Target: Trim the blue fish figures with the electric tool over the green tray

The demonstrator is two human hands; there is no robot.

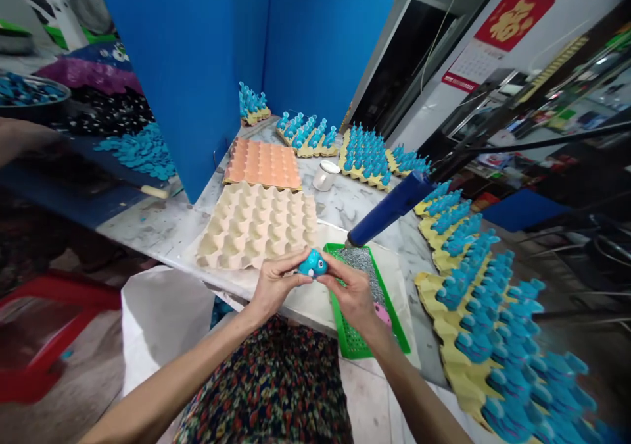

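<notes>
A small round blue toy figure (312, 265) with a white-rimmed eye is pinched between both hands, above the front edge of the marble-patterned table. My left hand (277, 281) grips its left side with thumb and fingers. My right hand (353, 291) holds the right side with thumb and fingertips, over the left part of a green plastic basket (351, 354). In that basket lie grey granules (378, 287) and a pink object (382, 315), partly hidden by my right wrist. A bare beige egg tray (256, 223) sits just beyond my left hand.
A blue cylindrical tool (389, 208) on an arm slants down to the basket. Yellow trays (456, 368) of blue figures line the right and back. An orange tray (263, 161) and white mug (326, 176) stand behind. Blue panels (192, 69) rise left; another person's arm (22, 140) shows beyond.
</notes>
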